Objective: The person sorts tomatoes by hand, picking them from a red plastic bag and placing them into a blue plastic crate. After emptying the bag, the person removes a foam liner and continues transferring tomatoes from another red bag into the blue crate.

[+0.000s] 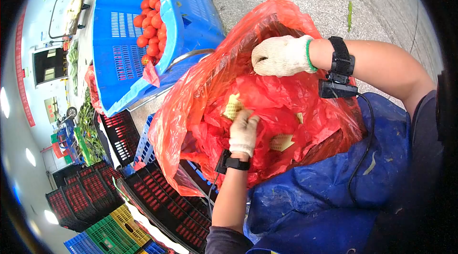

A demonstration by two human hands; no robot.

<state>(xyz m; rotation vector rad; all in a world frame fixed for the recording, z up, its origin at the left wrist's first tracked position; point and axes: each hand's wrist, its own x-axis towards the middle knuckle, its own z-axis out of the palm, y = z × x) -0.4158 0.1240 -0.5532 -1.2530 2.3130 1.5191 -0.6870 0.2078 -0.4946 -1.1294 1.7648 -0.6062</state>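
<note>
A large translucent red plastic bag (181, 106) lies wide open, with crumpled red plastic (269, 94) inside. My left hand (244, 132), in a whitish knit glove, reaches into it from below, its fingers closed on the crumpled plastic. A pale yellow patterned piece (233, 106) touches its fingertips; another yellow piece (282, 142) shows farther right. Above the bag's opening is my right hand (281, 56), gloved with a green cuff edge and curled into a fist. What it holds, if anything, is hidden.
Red tomatoes (152, 27) fill part of a blue slotted basket (102, 34) at upper left. Black crates (167, 201) and green and yellow crates (107, 235) stand at lower left. Blue sheeting (305, 201) lies below the bag. Cables hang from both wrist devices.
</note>
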